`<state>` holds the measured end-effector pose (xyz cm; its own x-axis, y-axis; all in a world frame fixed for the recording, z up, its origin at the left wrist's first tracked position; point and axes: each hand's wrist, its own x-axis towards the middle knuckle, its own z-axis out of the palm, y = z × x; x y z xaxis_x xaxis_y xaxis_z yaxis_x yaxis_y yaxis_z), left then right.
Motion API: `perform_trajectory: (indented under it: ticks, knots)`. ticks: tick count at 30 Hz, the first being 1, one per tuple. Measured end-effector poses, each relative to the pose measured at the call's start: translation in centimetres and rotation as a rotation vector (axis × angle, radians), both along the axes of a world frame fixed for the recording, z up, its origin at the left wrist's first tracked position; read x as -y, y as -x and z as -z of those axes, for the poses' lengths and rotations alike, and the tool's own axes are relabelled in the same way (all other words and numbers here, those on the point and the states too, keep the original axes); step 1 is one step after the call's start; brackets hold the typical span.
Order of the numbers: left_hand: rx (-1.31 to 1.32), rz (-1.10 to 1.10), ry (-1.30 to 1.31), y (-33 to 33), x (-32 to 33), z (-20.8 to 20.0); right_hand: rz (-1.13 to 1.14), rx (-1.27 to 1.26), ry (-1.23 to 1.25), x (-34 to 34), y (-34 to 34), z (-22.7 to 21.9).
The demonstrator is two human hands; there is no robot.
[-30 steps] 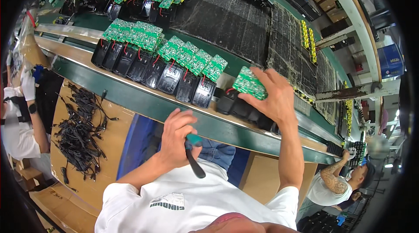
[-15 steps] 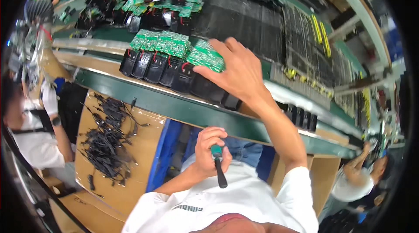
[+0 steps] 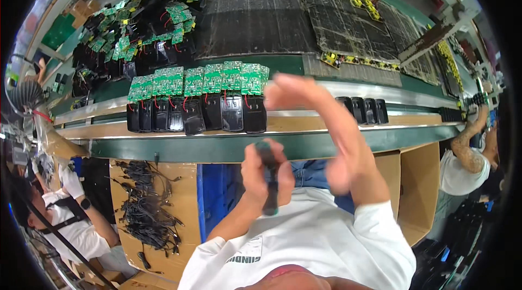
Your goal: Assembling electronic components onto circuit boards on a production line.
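right hand [image 3: 341,132] moved off green, red-wired boards [image 3: 213,77]

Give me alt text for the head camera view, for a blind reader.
A person's left hand holds a green-and-black hand tool, and the blurred right hand is at the right end of a row of black plastic housings with green circuit boards. A tangle of black cables lies on cardboard at lower left.
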<state>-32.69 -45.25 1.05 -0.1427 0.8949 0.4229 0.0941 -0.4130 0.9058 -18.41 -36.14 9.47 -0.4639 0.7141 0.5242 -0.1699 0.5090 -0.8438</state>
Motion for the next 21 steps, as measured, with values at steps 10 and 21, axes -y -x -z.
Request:
perform_trajectory:
  ticks: [10, 21]
  knots:
    - [-1.007, 0.172, -0.420, -1.0, -9.6, -5.9, 0.486, -0.107, 0.004, 5.0, -10.9, 3.0]
    - [-1.691, 0.063, -0.349, 3.2, -14.9, -0.6, 0.611, -0.374, 0.192, 3.0, -17.7, 1.2]
